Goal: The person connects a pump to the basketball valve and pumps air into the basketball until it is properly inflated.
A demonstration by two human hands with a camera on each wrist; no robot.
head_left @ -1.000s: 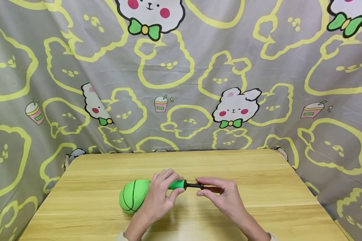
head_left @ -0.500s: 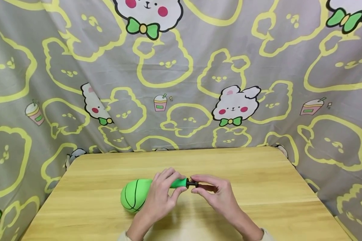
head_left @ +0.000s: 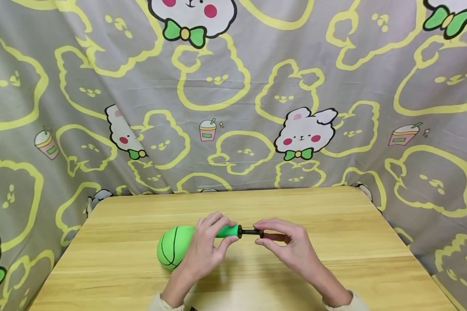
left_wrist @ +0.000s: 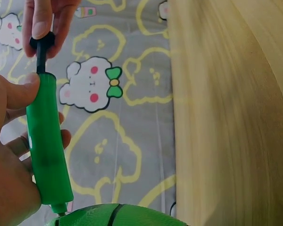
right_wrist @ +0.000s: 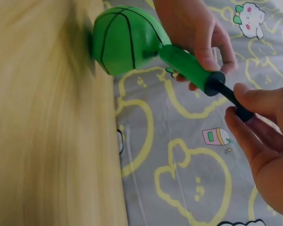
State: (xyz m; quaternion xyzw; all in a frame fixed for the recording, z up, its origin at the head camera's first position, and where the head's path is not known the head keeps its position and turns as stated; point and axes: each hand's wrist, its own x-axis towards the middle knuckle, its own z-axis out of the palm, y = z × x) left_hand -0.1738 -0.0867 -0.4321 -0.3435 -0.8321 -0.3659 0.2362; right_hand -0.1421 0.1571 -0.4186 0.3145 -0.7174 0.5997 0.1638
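Note:
A green hand pump [left_wrist: 48, 136] with a black plunger rod is joined at its nozzle end to a green ball [head_left: 174, 247] with black lines. The ball looks partly filled and pear-shaped. My left hand [head_left: 207, 248] grips the pump barrel, thumb along its near side. The thumb and fingers of my right hand [head_left: 289, 244] pinch the black plunger handle [right_wrist: 244, 114]. A length of black rod shows between handle and barrel, so the plunger stands pulled out. In the left wrist view, only the ball's top edge is visible at the bottom.
The wooden table [head_left: 295, 207] lies under both hands, with rounded far corners. Grey curtains [head_left: 233, 95] with yellow outlines and cartoon bunnies hang behind and at both sides. A small dark object [head_left: 193, 309] peeks in at the bottom edge near the left sleeve.
My right hand pushed the plunger toward the barrel by half a second ago, and has since drawn it back out to the right. My left hand keeps its grip on the pump.

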